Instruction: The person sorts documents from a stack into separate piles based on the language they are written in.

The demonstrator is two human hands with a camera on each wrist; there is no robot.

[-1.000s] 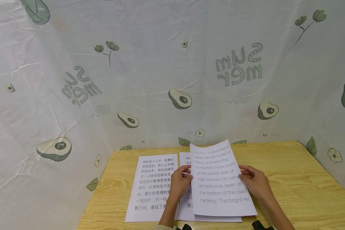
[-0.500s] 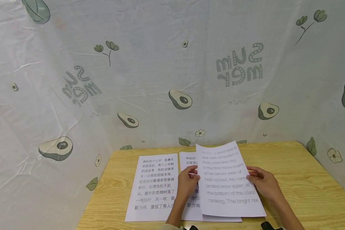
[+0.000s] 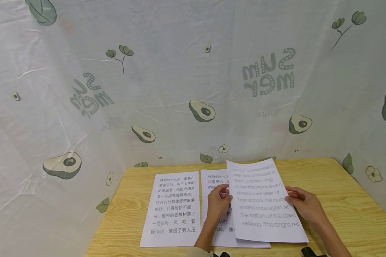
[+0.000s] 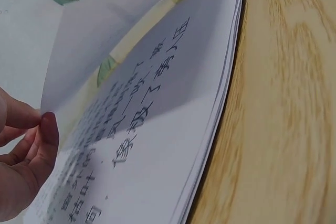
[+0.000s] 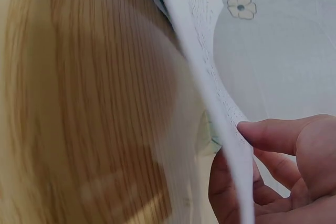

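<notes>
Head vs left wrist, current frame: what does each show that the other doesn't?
Head only: English print on the lifted sheet, plus mirrored "summer" lettering. Left wrist only: the sheet's underside. Both: left hand, right hand (only partly in the wrist view), Chinese-text stack, wooden table, avocado-print cloth.

two hands (image 3: 218, 205) (image 3: 307, 207) in play, two chinese-printed pages (image 3: 173, 210) (image 3: 212, 181) showing, one english-printed sheet (image 3: 264, 205), and just one desk (image 3: 339, 200)!

Dim wrist views, soft shadows
</notes>
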